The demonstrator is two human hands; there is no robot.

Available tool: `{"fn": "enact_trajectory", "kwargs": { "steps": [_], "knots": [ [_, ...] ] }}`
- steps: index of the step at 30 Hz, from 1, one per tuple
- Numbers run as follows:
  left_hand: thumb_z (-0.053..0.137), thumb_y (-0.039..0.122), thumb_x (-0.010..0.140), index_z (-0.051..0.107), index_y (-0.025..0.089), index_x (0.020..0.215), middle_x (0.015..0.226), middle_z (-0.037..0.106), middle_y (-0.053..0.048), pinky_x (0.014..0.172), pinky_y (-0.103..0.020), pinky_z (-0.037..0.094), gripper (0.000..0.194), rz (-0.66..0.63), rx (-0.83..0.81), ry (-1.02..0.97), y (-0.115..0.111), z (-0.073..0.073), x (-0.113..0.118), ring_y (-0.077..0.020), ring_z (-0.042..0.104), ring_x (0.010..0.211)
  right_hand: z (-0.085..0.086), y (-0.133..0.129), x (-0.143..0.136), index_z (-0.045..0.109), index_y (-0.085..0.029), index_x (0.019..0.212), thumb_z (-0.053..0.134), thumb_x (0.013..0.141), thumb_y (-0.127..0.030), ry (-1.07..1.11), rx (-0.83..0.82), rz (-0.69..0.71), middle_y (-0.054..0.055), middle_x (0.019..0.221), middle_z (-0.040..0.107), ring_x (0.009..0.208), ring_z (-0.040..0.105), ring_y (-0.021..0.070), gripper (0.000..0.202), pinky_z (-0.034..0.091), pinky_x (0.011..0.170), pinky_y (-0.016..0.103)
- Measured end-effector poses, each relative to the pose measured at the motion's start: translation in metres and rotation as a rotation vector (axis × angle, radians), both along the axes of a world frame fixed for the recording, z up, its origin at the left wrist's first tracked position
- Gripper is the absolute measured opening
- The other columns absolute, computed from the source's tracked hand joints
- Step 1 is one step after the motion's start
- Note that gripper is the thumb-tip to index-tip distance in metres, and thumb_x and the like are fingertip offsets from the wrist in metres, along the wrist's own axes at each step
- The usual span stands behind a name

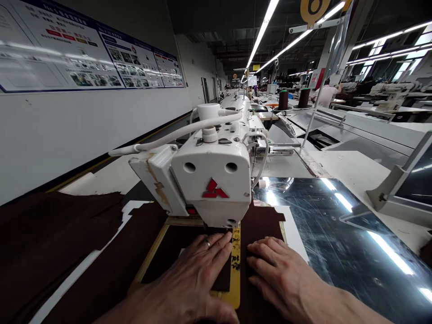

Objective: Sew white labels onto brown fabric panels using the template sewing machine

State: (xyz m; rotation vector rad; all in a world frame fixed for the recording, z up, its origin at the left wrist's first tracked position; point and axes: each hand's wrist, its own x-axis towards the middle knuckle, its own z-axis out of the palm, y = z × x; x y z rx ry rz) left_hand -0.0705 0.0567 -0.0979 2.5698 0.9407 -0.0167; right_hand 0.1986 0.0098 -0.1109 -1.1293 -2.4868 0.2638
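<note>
Under the head of a white sewing machine (216, 162) lies a dark brown sheet of material (143, 236), which looks like fabric or leather. A yellow rectangular template frame (236, 274), with handwriting along its right bar, rests on the sheet. My left hand (199, 274) lies with fingers stretched out on the brown area inside the frame, fingertips close to the machine head. It wears a ring. To the right of the frame, my right hand (281, 274) presses flat on the brown sheet, its fingers slightly bent. The needle area is mostly hidden behind the machine head.
More brown material (60, 234) is heaped at the left, with a white edge beside it. A shiny metal table surface (344, 243) extends to the right. Brown thread cones (283, 100) stand farther back. A dark-screened panel (418, 175) stands at the right edge.
</note>
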Motion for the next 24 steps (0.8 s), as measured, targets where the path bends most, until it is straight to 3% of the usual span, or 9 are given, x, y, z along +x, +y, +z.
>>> {"fn": "enact_trajectory", "kwargs": {
  "steps": [2,4,6,9,15,24],
  "knots": [
    [0.061,0.077,0.085,0.036,0.025,0.159,0.164,0.036,-0.012,0.123,-0.053,0.034,0.094,-0.020,0.024,-0.014,0.005,0.006,-0.001,-0.0344,0.038,0.150,-0.001,0.001,0.000,0.068,-0.019,0.125,0.052,0.103,-0.030,-0.007,-0.004,-0.003,0.008,0.132,0.068,0.120,0.062,0.0276,0.029,0.047,0.111,0.048],
    [0.053,0.059,0.100,0.052,0.027,0.150,0.158,0.047,-0.007,0.122,-0.045,0.038,0.059,-0.013,0.089,-0.058,0.012,0.011,-0.002,-0.0284,0.047,0.145,0.000,0.001,0.001,0.068,-0.019,0.127,0.052,0.103,-0.030,-0.022,-0.013,-0.002,0.007,0.133,0.067,0.121,0.062,0.0273,0.030,0.046,0.112,0.049],
    [0.048,0.042,0.106,0.062,0.028,0.141,0.151,0.057,-0.003,0.120,-0.040,0.041,0.040,0.002,0.163,-0.117,0.018,0.013,-0.002,-0.0241,0.055,0.138,0.002,0.001,0.001,0.068,-0.020,0.127,0.052,0.103,-0.030,-0.035,-0.020,0.001,0.007,0.134,0.067,0.121,0.062,0.0265,0.030,0.046,0.113,0.048],
    [0.052,0.036,0.105,0.061,0.029,0.142,0.149,0.060,-0.002,0.116,-0.037,0.045,0.039,-0.017,0.217,-0.157,0.024,0.012,-0.002,-0.0234,0.060,0.134,0.004,0.001,0.002,0.068,-0.020,0.127,0.053,0.103,-0.029,-0.046,-0.014,0.005,0.007,0.134,0.067,0.121,0.063,0.0253,0.030,0.046,0.114,0.047],
    [0.055,0.038,0.103,0.063,0.028,0.138,0.142,0.064,-0.004,0.112,-0.041,0.048,0.037,-0.012,0.243,-0.145,0.024,0.007,0.003,-0.0269,0.061,0.129,0.007,0.001,0.002,0.068,-0.019,0.124,0.053,0.103,-0.028,-0.047,-0.021,0.011,0.009,0.130,0.068,0.120,0.061,0.0240,0.027,0.047,0.111,0.044],
    [0.074,0.037,0.089,0.059,0.027,0.139,0.153,0.053,-0.005,0.119,-0.043,0.039,0.054,-0.002,0.110,-0.196,0.017,0.005,0.000,-0.0287,0.052,0.138,0.023,-0.010,-0.016,0.065,-0.018,0.120,0.049,0.105,-0.023,-0.075,-0.108,-0.009,0.010,0.122,0.063,0.108,0.056,0.0247,0.023,0.049,0.096,0.043]
  ]
}}
